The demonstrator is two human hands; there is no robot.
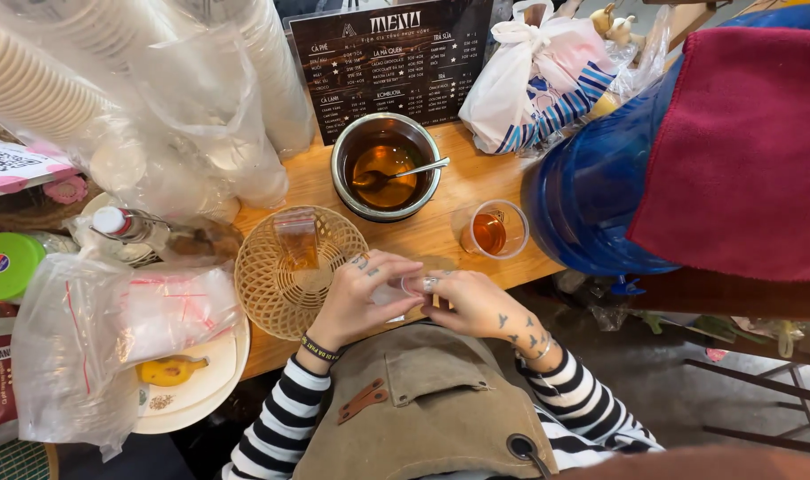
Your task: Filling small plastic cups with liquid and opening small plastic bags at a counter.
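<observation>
My left hand (pixel 359 296) and my right hand (pixel 474 302) meet at the front edge of the wooden counter (pixel 458 191), both closed around a small clear plastic bag (pixel 398 289) held between the fingers. Just left of my left hand sits a round woven basket (pixel 271 280) with a small clear bag of amber liquid (pixel 296 238) lying in it. A clear cup of amber liquid (pixel 492 231) stands just beyond my right hand. Farther back is a steel bowl (pixel 385 167) of amber liquid with a spoon (pixel 405 172) in it.
A big blue water jug (pixel 591 196) under a red cloth (pixel 747 151) fills the right. A dark menu board (pixel 391 62) and a white tied bag (pixel 529 84) stand behind. Stacked cups in plastic (pixel 156 98), a bottle (pixel 125 224), zip bags (pixel 94 338) and a white plate (pixel 211 382) crowd the left.
</observation>
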